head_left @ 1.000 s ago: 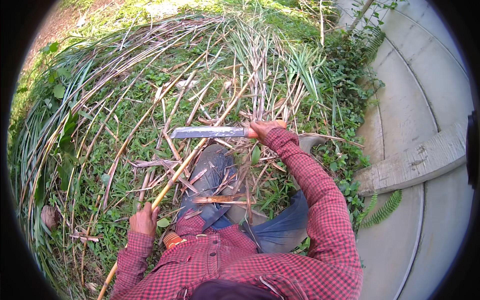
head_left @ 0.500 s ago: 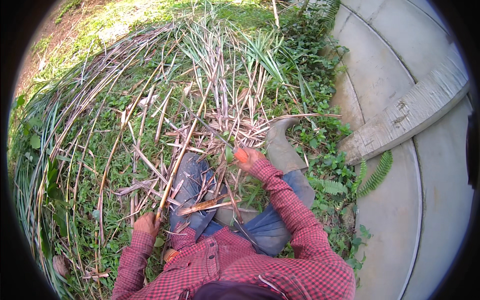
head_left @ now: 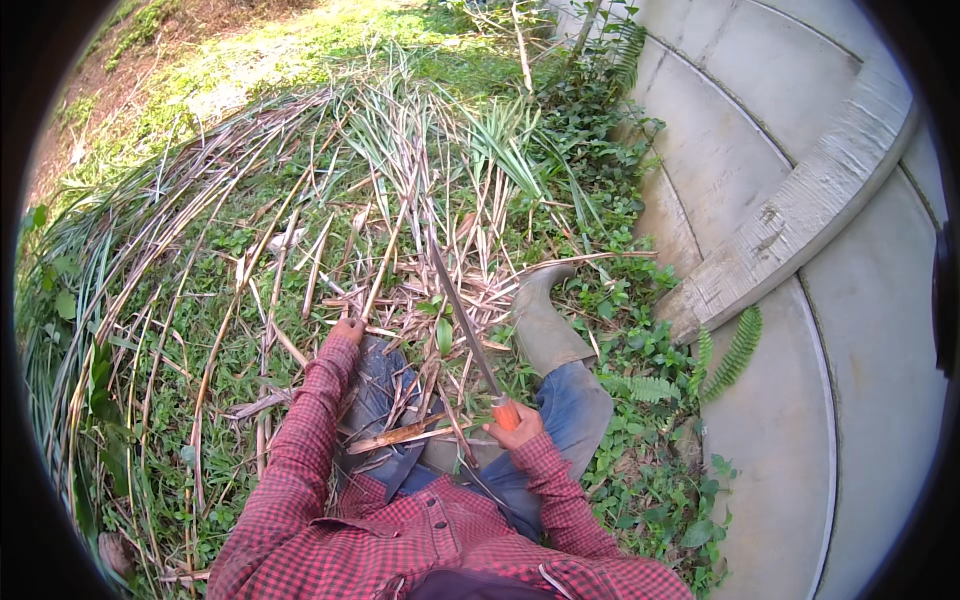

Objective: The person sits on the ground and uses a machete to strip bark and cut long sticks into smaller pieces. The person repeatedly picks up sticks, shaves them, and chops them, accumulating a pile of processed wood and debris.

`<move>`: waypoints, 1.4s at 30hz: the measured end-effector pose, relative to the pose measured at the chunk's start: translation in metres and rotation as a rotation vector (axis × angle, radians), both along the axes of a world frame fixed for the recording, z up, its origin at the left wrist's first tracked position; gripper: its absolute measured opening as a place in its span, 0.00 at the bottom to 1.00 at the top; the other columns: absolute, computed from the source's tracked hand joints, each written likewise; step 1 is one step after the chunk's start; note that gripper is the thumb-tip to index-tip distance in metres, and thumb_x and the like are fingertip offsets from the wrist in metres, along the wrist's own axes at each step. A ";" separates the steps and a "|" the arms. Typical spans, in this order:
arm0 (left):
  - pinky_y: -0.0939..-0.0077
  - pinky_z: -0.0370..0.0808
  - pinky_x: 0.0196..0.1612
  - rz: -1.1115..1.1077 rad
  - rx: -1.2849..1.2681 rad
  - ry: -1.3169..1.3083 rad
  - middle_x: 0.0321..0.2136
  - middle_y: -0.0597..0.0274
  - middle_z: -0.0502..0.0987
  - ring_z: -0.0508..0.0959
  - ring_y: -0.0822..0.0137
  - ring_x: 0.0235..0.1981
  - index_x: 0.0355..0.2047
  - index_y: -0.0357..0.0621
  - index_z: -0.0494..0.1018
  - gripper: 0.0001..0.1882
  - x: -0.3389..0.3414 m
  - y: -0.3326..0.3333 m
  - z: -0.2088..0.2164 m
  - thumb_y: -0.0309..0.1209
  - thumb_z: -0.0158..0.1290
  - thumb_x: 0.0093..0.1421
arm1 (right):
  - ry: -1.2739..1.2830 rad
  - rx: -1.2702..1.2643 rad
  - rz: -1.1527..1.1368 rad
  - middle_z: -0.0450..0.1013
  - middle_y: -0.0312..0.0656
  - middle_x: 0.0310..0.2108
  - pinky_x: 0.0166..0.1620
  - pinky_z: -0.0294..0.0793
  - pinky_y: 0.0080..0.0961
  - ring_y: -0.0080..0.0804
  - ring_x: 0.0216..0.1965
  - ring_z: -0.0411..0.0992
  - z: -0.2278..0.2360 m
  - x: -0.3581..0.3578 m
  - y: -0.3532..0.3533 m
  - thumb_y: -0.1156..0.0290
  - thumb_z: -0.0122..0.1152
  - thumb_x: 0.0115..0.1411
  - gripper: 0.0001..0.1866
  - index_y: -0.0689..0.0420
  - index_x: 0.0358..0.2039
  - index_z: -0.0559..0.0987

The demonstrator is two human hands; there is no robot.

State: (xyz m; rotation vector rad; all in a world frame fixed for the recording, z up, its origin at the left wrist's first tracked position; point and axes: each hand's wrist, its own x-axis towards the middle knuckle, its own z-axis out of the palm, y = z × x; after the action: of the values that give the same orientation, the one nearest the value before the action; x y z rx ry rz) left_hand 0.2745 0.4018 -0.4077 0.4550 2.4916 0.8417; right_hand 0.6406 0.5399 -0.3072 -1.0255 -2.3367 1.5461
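My right hand (head_left: 516,428) is closed around the orange handle of a machete (head_left: 462,312). Its long, narrow dark blade points away from me and slightly left, over dry leaf strips (head_left: 480,285). Beside my left boot, my left hand (head_left: 348,331) is closed on the near end of a cane stalk (head_left: 385,262), which slants away and to the right towards a heap of long-leaved stalks (head_left: 410,130). Fingers of the left hand are partly hidden. Scraps of dry leaf (head_left: 400,433) lie across my legs, and my right boot (head_left: 540,320) stands beside the strips.
Long, leafy stalks (head_left: 130,290) curve along the left over low green plants. At the right are a grey concrete wall (head_left: 770,440) and a thick, pale slanting beam (head_left: 790,220). Ferns (head_left: 735,355) and creepers grow along the wall's foot.
My left hand has moved forward along the stalk, away from me. My right hand has drawn back towards my body, and the machete blade now points more straight ahead.
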 end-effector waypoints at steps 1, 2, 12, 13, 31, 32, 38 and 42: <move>0.65 0.67 0.45 -0.022 -0.012 -0.015 0.37 0.42 0.73 0.73 0.49 0.41 0.41 0.37 0.70 0.25 0.004 0.007 0.008 0.47 0.45 0.54 | 0.036 -0.006 -0.021 0.72 0.43 0.24 0.32 0.70 0.26 0.30 0.25 0.70 -0.002 0.000 0.002 0.60 0.66 0.40 0.24 0.61 0.35 0.73; 0.65 0.66 0.46 -0.038 -0.028 -0.029 0.38 0.41 0.72 0.73 0.49 0.41 0.41 0.37 0.70 0.25 0.009 0.011 0.018 0.47 0.44 0.54 | 0.047 -0.007 -0.020 0.72 0.44 0.24 0.32 0.70 0.27 0.32 0.26 0.70 -0.013 -0.002 0.006 0.60 0.66 0.40 0.23 0.61 0.35 0.73; 0.82 0.43 0.07 0.143 0.475 -0.947 0.07 0.77 0.51 0.48 0.80 0.04 0.22 0.53 0.60 0.15 0.088 -0.078 0.102 0.46 0.40 0.60 | -0.422 0.579 0.279 0.72 0.49 0.30 0.36 0.71 0.38 0.49 0.34 0.71 0.045 -0.061 0.025 0.63 0.59 0.45 0.21 0.56 0.39 0.66; 0.82 0.42 0.07 0.163 0.466 -0.929 0.07 0.76 0.51 0.47 0.80 0.04 0.22 0.52 0.60 0.16 0.110 -0.098 0.114 0.47 0.40 0.59 | -0.487 0.601 0.326 0.72 0.49 0.30 0.37 0.71 0.38 0.49 0.34 0.71 0.052 -0.070 0.028 0.64 0.58 0.46 0.20 0.56 0.39 0.65; 0.82 0.57 0.18 0.084 0.404 -0.486 0.13 0.71 0.61 0.60 0.78 0.15 0.24 0.39 0.66 0.15 0.228 -0.195 0.105 0.38 0.42 0.61 | -0.479 0.985 0.709 0.72 0.50 0.29 0.35 0.71 0.40 0.47 0.32 0.72 0.081 -0.176 0.068 0.68 0.52 0.51 0.14 0.57 0.38 0.66; 0.81 0.58 0.18 0.094 0.395 -0.484 0.13 0.70 0.61 0.60 0.78 0.15 0.23 0.39 0.66 0.15 0.233 -0.194 0.100 0.38 0.42 0.61 | -0.443 0.966 0.862 0.71 0.50 0.28 0.35 0.71 0.40 0.46 0.31 0.72 0.084 -0.167 0.056 0.69 0.51 0.51 0.14 0.57 0.38 0.65; 0.84 0.53 0.17 0.061 0.370 -0.410 0.14 0.75 0.57 0.55 0.81 0.15 0.25 0.41 0.64 0.13 0.235 -0.198 0.127 0.37 0.41 0.61 | -0.503 1.029 0.752 0.72 0.45 0.31 0.39 0.71 0.38 0.42 0.34 0.72 0.077 -0.177 0.097 0.69 0.56 0.48 0.16 0.55 0.39 0.67; 0.83 0.56 0.18 0.052 0.334 -0.483 0.14 0.74 0.59 0.57 0.79 0.16 0.23 0.40 0.65 0.16 0.241 -0.202 0.139 0.39 0.41 0.61 | -0.680 0.960 0.286 0.73 0.49 0.33 0.42 0.71 0.36 0.43 0.36 0.72 0.077 -0.194 0.155 0.66 0.54 0.51 0.20 0.53 0.46 0.66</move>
State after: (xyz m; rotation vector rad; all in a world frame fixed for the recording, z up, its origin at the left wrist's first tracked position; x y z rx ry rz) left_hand 0.5157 0.1995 -0.2692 0.2546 1.9345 1.2326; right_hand 0.4461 0.6949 -0.2305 -1.0285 -3.1772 -0.0884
